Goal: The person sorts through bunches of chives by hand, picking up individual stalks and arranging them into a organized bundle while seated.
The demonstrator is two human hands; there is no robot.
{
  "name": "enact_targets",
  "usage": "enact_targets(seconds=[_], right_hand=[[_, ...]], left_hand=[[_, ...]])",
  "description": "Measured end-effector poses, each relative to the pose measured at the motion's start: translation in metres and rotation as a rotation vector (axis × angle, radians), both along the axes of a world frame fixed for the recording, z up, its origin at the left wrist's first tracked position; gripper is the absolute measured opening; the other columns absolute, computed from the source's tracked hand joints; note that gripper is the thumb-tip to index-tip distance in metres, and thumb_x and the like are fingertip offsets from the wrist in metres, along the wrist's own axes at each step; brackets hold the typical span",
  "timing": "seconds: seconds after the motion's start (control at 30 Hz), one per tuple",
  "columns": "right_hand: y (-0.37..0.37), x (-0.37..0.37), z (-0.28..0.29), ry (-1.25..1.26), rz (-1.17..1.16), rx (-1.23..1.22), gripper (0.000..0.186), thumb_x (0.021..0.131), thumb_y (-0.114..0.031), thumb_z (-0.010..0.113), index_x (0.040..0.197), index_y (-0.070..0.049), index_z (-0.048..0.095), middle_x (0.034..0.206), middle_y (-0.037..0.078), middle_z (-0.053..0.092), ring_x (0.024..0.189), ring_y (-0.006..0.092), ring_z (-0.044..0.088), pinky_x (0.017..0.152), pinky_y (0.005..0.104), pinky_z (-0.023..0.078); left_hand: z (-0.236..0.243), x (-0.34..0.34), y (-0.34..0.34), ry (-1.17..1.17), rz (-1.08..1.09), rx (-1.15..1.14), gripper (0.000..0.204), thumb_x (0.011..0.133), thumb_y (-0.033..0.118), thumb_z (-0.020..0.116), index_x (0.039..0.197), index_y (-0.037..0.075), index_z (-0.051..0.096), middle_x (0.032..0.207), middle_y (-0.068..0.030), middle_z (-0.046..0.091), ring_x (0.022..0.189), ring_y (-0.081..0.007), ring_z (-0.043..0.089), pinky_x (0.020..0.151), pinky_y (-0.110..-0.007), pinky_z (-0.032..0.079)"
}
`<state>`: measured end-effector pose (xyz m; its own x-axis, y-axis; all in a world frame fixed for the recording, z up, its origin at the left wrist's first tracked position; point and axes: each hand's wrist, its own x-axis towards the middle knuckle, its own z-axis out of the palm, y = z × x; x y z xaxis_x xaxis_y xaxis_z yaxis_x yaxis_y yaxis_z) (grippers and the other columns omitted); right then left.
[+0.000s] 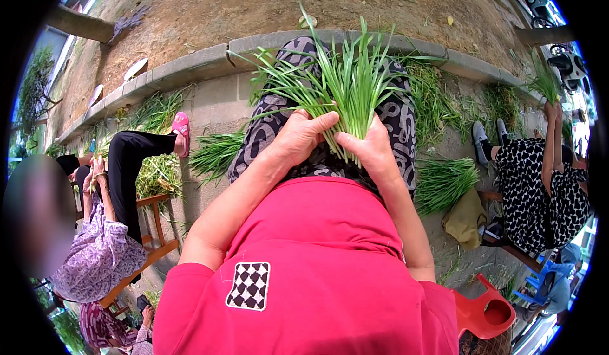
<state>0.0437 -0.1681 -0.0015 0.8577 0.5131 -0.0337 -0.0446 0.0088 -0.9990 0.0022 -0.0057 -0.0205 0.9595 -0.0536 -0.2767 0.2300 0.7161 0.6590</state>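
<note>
Left hand (299,136) and right hand (373,151) both grip the leaf bunch (356,98); a curb (263,43) edges the far side, paving (217,106) opens left.

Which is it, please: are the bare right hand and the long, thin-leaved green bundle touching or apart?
Touching. The head view shows the right hand gripping the green leafy bundle, its thumb across the lower stalks.

A long grey stone curb (190,70) borders brown bare soil (254,12). At left, a seated person in a purple patterned top (101,253) wears a bright pink shoe (181,129) beside a brown wooden chair (166,247). At right, an olive-green fabric bag (466,219) lies near a red moulded-plastic seat (466,314); a black-and-white scooter (569,64) stands farther off.
</note>
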Motion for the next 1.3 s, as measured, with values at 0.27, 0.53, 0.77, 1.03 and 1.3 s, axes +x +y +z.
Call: enact_targets(seconds=[0.27,0.53,0.77,1.03,1.3], right_hand=[[-0.004,0.002,-0.001,0.205,-0.091,0.121,0.036,0.082,-0.004,0.066,0.116,-0.001,0.054,0.102,0.004,0.064,0.080,0.0106,0.061,0.070,0.0235,0.050],[-0.015,0.010,0.005,0.308,-0.235,0.195,0.022,0.084,-0.005,0.065,0.104,-0.003,0.056,0.084,0.005,0.063,0.070,0.0128,0.064,0.062,0.0233,0.053],[-0.003,0.002,-0.003,0.157,-0.029,0.116,0.035,0.083,0.000,0.066,0.113,0.000,0.049,0.091,0.007,0.064,0.070,0.0111,0.063,0.060,0.0238,0.053],[-0.003,0.003,0.009,0.205,-0.027,0.034,0.035,0.081,0.002,0.066,0.112,-0.001,0.050,0.089,0.006,0.063,0.065,0.0104,0.060,0.058,0.0229,0.050],[0.002,-0.002,0.000,0.096,-0.099,0.027,0.038,0.080,0.002,0.066,0.115,-0.001,0.051,0.094,0.005,0.064,0.075,0.0101,0.061,0.067,0.0243,0.052]], left_hand=[[-0.002,0.000,0.005,-0.003,-0.056,-0.010,0.029,0.088,0.004,0.062,0.116,0.002,0.057,0.103,-0.0062,0.064,0.088,-0.0163,0.062,0.075,-0.030,0.053],[-0.001,-0.001,0.006,0.043,-0.067,-0.004,0.043,0.088,0.003,0.062,0.129,0.000,0.048,0.103,-0.0058,0.062,0.093,-0.0169,0.061,0.079,-0.031,0.053],[0.000,-0.001,0.004,-0.011,-0.111,0.011,0.026,0.092,0.007,0.058,0.116,-0.002,0.055,0.099,-0.0090,0.063,0.087,-0.0198,0.062,0.078,-0.033,0.053],[0.008,0.001,0.007,-0.114,-0.144,-0.148,0.035,0.086,0.003,0.054,0.120,0.000,0.052,0.113,-0.0126,0.061,0.100,-0.0236,0.060,0.086,-0.039,0.051],[-0.007,0.003,0.013,-0.131,-0.140,-0.282,0.047,0.077,-0.002,0.055,0.124,0.000,0.050,0.120,-0.0118,0.057,0.108,-0.0228,0.056,0.099,-0.038,0.042]])
